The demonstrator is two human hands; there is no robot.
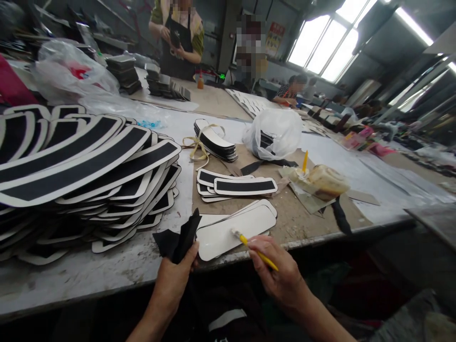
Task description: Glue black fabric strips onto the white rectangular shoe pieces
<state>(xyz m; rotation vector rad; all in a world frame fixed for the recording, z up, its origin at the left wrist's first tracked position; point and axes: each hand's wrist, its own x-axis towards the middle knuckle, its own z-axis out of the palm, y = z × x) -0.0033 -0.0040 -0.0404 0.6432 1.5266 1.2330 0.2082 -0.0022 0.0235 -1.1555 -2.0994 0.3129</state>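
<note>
My right hand (276, 266) grips a yellow-handled brush (265, 259), its pale bristles at the face of a white curved strip (221, 236). That strip lies on top of a few others at the table's front edge. In my left hand (175, 275) are black strips of thin material (183, 240), folded and pinched beside the white strip's left end. Just beyond lie several white pieces with black centres (245, 185). To the right, a glue-stained container (326, 180) lies on a sheet, with a yellow stick (305, 161) standing by it.
A large heap of black-centred white pieces (107, 166) covers the left side. Behind the work stand a tied bundle (217, 142) and a plastic bag (274, 133) with dark pieces. Across the table stands a person in an apron (178, 42); others are further back.
</note>
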